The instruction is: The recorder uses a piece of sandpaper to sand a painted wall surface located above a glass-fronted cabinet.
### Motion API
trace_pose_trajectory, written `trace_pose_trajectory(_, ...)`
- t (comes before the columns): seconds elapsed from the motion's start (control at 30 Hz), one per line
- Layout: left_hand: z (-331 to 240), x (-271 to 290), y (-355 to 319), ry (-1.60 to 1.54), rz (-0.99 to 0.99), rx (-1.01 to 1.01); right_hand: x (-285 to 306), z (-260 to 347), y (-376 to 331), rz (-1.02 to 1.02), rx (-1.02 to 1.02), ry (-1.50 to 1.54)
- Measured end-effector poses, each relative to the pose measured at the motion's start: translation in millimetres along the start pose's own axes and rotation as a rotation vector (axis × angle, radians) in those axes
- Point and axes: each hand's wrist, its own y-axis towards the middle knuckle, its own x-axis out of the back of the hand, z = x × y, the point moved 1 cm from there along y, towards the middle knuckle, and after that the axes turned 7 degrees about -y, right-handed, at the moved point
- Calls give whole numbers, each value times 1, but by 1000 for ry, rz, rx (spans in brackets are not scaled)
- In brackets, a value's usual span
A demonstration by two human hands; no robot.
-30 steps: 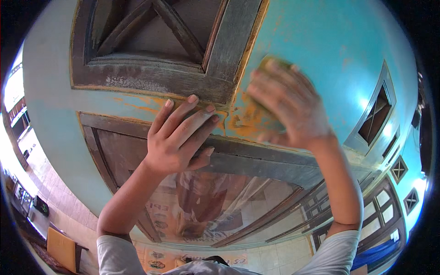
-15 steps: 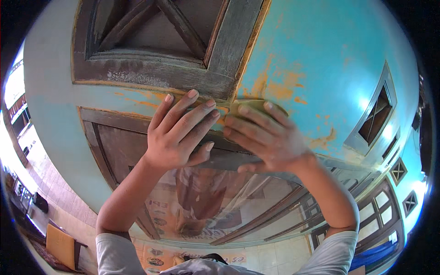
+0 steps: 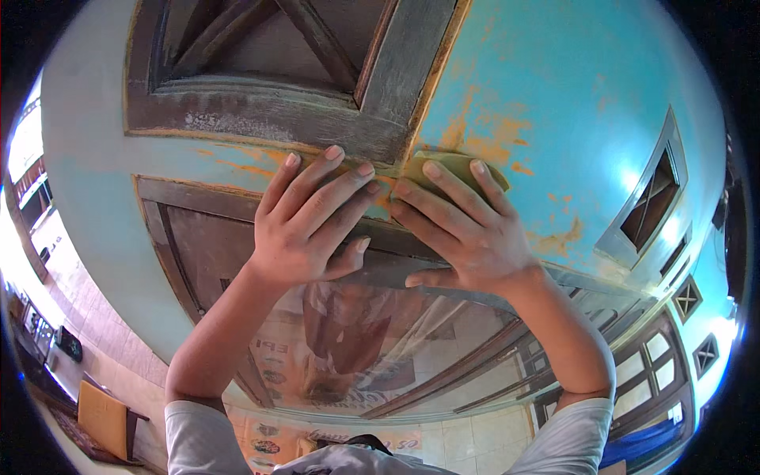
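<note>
A thin olive-green sheet, seemingly sandpaper [image 3: 459,166], lies against the blue wall [image 3: 586,103] beside the lower corner of a brown wooden window frame [image 3: 380,131]. My right hand [image 3: 475,237] presses it there with flat, spread fingers, which cover its lower part. Just to the left, my left hand [image 3: 305,229] rests open, fingers apart, on the strip of wall between the window frame and the brown door frame [image 3: 206,194] below. Whether anything lies beneath the left fingers I cannot tell.
Orange patches [image 3: 495,142] show through the paint around the frames. Below my hands is a reflective glass pane [image 3: 340,340]. A small wooden vent [image 3: 653,198] is set in the wall at the right. A tan board [image 3: 103,419] stands at the lower left.
My right hand has moved slightly up the wall with the sheet, and more of the sheet shows above its fingers. The left hand keeps nearly the same place.
</note>
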Motion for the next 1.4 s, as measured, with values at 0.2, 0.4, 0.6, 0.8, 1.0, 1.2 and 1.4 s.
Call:
trace_pose_trajectory(0.2,2,-2,-2,0,-4,-1,-2,-2,5,12,-41,12)
trace_pose_trajectory(0.4,0,-2,-2,-21,-5,10,8,-14,10,6,-92,-30)
trace_pose_trajectory(0.6,1,-1,-2,-16,24,7,7,-16,9,61,-20,-21)
trace_pose_trajectory(0.8,1,-2,-3,-4,-1,8,-6,6,3,32,-15,63)
trace_pose_trajectory(1.0,0,-2,0,-2,-13,13,3,-1,6,-10,-150,-11)
trace_pose_trajectory(1.2,2,0,-1,-21,-8,23,9,-17,6,-1,-193,-42)
trace_pose_trajectory(1.4,3,-2,-1,-36,-33,3,-9,21,-7,49,-34,85)
